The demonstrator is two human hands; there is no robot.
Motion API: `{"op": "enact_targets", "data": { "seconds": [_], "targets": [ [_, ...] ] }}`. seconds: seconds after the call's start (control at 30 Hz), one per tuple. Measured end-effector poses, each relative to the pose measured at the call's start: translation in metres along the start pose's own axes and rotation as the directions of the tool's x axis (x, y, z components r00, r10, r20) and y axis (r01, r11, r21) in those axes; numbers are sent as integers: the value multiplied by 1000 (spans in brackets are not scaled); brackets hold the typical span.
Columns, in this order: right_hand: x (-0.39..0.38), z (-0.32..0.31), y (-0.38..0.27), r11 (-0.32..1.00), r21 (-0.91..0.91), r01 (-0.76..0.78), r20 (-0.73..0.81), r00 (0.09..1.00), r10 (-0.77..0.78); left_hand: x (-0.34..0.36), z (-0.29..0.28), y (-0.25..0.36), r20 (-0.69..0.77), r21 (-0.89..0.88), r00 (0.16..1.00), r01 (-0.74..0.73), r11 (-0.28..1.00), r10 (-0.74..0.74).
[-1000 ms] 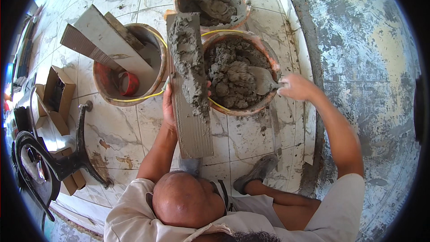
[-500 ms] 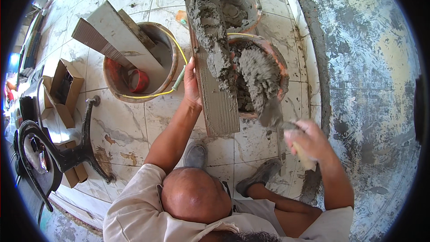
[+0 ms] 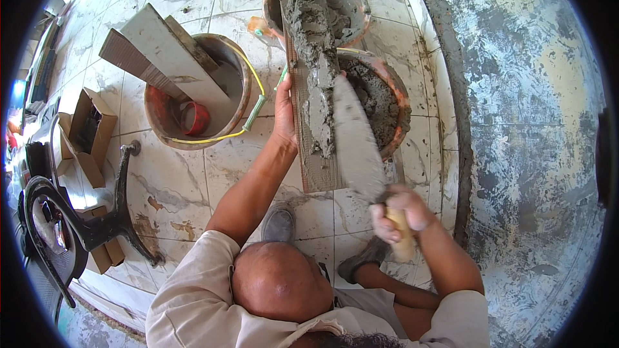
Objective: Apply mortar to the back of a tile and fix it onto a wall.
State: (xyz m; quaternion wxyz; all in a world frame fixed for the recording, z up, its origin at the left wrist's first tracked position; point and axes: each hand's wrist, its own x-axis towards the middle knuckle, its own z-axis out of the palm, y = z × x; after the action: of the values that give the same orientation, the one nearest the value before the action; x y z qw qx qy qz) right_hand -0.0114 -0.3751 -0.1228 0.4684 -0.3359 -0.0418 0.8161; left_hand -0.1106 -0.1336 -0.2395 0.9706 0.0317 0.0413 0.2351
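Observation:
My left hand (image 3: 285, 108) grips the left edge of a long, narrow tile strip (image 3: 314, 179) with a ribbed back, holding it up. Wet grey mortar (image 3: 320, 113) lies along the strip's middle and far part. In my right hand (image 3: 401, 209) is a trowel (image 3: 356, 148), held by its wooden handle. Its pointed, smeared blade reaches away from me, with the tip at the strip's right edge. Beneath and to the right of the strip stands a bucket of mortar (image 3: 404, 100), partly hidden by strip and blade.
A second mortar bucket (image 3: 365, 13) stands farther off. At left, a bucket (image 3: 153, 116) holds murky water, tile pieces (image 3: 177, 58) and a red cup (image 3: 195, 118). Cardboard boxes (image 3: 97, 132) and a black chair (image 3: 97, 222) lie left; a paint-stained floor (image 3: 535, 154) spreads right.
The trowel has swung left from over the bucket to the strip's edge, and its heaped mortar is gone from the blade. Mortar now reaches nearer me along the strip, which shifted slightly right.

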Motion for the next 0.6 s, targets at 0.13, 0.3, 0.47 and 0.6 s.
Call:
{"op": "enact_targets", "data": {
  "seconds": [0.13,0.3,0.47,0.6],
  "targets": [
    [-33,11,-42,713,-677,182,-162,908,-386,4,5,-3,148,-165,987,87,983,-63],
    [-14,-7,-44,-67,-987,-144,-57,713,-699,-1,23,-10,41,-59,997,69,996,-67],
    [8,-27,-52,-270,-937,-224,24,727,-686,-13,45,-14,28,-96,991,131,987,-129],
    [17,-36,-63,-247,-944,-219,7,735,-678,-17,30,-8,-164,-33,981,99,995,-103]
  ]
}}
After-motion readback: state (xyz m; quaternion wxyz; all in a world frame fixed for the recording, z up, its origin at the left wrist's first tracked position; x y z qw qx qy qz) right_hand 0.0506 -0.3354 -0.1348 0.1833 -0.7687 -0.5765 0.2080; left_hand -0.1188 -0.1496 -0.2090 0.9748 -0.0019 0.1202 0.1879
